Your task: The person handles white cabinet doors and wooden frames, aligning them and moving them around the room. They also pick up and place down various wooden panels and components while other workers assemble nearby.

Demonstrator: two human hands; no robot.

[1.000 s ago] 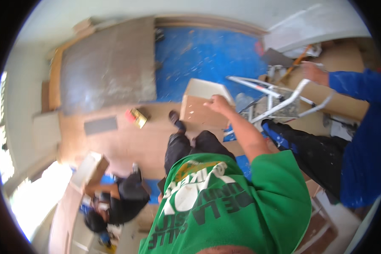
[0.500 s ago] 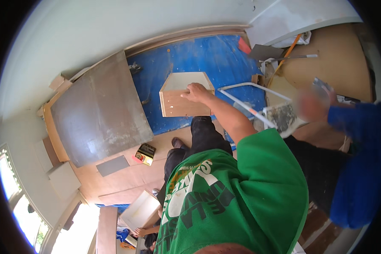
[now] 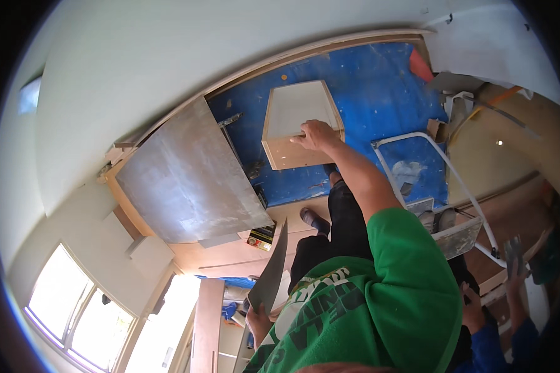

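My right hand (image 3: 318,135) is closed on the near rim of a wooden drawer (image 3: 302,102), its thumb over the front panel. The drawer has pale wood sides and a white inside, and hangs in front of me over a blue floor sheet (image 3: 367,87). At my left side, my left hand (image 3: 259,321) grips the lower end of a thin dark grey panel (image 3: 272,264), which stands tilted and nearly edge-on. Most of my left forearm is hidden by my green shirt.
A large grey-brown board (image 3: 190,180) lies left of the blue sheet. A small black and yellow box (image 3: 262,237) sits by its corner. On the right stands a white-framed step ladder (image 3: 457,239); beyond it a co-worker's hand (image 3: 514,280) holds a flat grey tool.
The view has swung, shifting the surroundings rightward. My left hand and the dark grey panel have come into view. My right hand still holds the drawer. The co-worker now shows lower right.
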